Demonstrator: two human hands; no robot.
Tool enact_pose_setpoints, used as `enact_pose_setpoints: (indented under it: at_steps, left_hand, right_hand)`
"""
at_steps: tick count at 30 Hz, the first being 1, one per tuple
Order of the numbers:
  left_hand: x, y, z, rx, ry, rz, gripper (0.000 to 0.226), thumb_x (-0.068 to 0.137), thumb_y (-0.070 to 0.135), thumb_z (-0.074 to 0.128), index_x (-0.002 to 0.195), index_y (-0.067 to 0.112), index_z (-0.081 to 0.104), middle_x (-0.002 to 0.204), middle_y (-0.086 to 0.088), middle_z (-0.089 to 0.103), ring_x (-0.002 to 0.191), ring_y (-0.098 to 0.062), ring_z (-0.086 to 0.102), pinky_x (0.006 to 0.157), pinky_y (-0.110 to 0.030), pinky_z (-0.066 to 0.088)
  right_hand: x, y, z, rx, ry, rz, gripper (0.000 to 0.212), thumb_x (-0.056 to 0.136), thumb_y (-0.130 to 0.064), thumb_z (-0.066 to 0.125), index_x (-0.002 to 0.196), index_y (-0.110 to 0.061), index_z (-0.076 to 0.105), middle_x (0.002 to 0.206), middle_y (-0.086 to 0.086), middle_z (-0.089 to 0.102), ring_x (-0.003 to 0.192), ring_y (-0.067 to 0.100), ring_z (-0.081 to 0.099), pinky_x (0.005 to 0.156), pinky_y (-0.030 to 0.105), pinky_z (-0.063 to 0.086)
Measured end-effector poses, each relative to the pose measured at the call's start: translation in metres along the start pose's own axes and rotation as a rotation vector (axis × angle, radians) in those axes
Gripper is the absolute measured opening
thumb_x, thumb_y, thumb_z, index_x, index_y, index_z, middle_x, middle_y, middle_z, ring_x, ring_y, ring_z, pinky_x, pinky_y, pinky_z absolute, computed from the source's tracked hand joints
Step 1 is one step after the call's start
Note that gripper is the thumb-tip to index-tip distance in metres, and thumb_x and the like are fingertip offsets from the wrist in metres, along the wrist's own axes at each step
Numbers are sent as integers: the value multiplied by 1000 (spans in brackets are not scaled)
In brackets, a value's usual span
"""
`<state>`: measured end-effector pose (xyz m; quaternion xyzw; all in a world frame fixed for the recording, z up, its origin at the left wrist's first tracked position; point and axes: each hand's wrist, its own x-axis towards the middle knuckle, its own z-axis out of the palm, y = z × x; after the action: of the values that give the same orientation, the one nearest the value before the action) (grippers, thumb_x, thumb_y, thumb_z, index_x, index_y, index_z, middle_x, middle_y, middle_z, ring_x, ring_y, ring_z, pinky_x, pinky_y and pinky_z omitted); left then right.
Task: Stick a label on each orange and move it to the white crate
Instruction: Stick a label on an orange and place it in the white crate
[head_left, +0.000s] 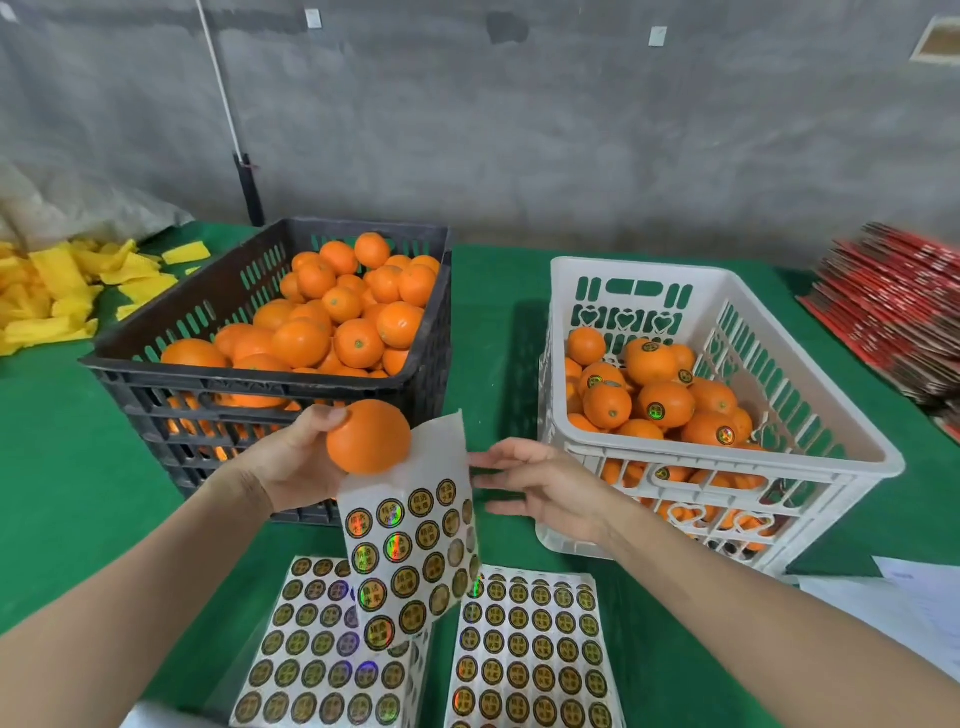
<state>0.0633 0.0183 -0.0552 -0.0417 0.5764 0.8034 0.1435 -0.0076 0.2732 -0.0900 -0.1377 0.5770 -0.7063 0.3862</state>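
Observation:
My left hand (296, 460) grips an orange (370, 437) in front of the black crate (218, 387), which is piled with unlabelled oranges (337, 312). A partly used label sheet (415, 540) hangs from under that orange, apparently pinched by the same hand. My right hand (540, 486) hovers with straight fingers just right of the sheet's top edge, holding nothing. The white crate (810, 415) at the right holds several oranges with round stickers (660, 405).
Two stacks of label sheets (530, 654) lie on the green table (67, 493) near me. Yellow foam pieces (57, 296) are heaped at the far left. Red flat cartons (893, 312) are stacked at the far right. White papers (904, 592) lie by the right edge.

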Motion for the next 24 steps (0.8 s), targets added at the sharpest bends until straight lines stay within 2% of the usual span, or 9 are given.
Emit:
enact_pose_setpoints:
  at_steps: [2, 6, 8, 11, 14, 16, 18, 22, 24]
  left_hand:
    - [2, -2, -4, -14, -20, 3, 110, 18, 49, 95, 113, 5, 59, 100, -21, 71, 87, -33, 71, 69, -40, 59]
    - [6, -3, -6, 4, -39, -21, 110, 19, 49, 95, 113, 5, 59, 101, -22, 71, 88, -33, 71, 71, -41, 59]
    - [8, -6, -9, -11, -49, -13, 108, 20, 50, 95, 111, 5, 60, 100, -22, 71, 88, -34, 70, 71, -41, 59]
    - [11, -11, -8, -42, -102, 3, 98, 22, 50, 95, 104, 4, 67, 98, -23, 70, 86, -35, 70, 71, -43, 58]
    - [15, -14, -6, -41, -126, -26, 90, 23, 49, 95, 97, 4, 72, 97, -24, 70, 86, -36, 70, 72, -43, 58]
    - [17, -13, -6, -20, -117, -52, 97, 24, 49, 95, 104, 2, 67, 99, -25, 69, 87, -36, 69, 72, -43, 58]
    - [16, -11, -10, -1, -93, -60, 105, 25, 49, 95, 111, 1, 61, 101, -24, 69, 88, -36, 69, 72, -42, 58]
    - [13, -11, -24, 90, -34, -83, 111, 23, 54, 94, 116, 5, 58, 105, -19, 71, 92, -32, 70, 75, -38, 58]
    - [15, -11, -27, 162, -27, -107, 113, 26, 59, 92, 121, 8, 56, 110, -13, 71, 99, -27, 69, 81, -34, 55]
  right_hand:
    - [0, 3, -3, 69, -37, 79, 39, 86, 8, 47, 74, -17, 74, 123, 16, 61, 105, 28, 61, 88, 39, 49]
    - [-5, 3, -3, 170, -104, 103, 19, 71, -3, 60, 69, -17, 72, 105, 12, 70, 84, 19, 64, 70, 27, 47]
    - [-6, 1, -5, 100, -48, 63, 21, 71, -4, 60, 73, -20, 73, 110, 8, 69, 98, 20, 61, 80, 33, 46]
    - [-1, -1, -5, 120, 17, 48, 32, 80, -2, 48, 92, -21, 71, 134, 12, 54, 122, 28, 48, 100, 46, 38]
    - [6, 1, 2, 234, -37, 95, 53, 76, -8, 52, 127, -18, 53, 130, 18, 54, 120, 36, 49, 107, 52, 31]
    - [6, 1, 5, 241, -114, 72, 64, 73, -2, 54, 135, -15, 47, 110, 18, 60, 101, 31, 57, 97, 48, 41]
    - [4, -1, 2, 196, -112, 23, 63, 75, 7, 52, 134, -15, 46, 97, 15, 65, 84, 25, 63, 80, 40, 51]
    - [-7, -7, -11, -27, 2, -80, 75, 82, 22, 48, 133, -32, 38, 83, 17, 70, 74, 26, 68, 63, 35, 57]
    - [-13, -10, -11, -135, 27, -150, 71, 81, 24, 50, 128, -29, 44, 76, 13, 70, 67, 24, 68, 55, 31, 55]
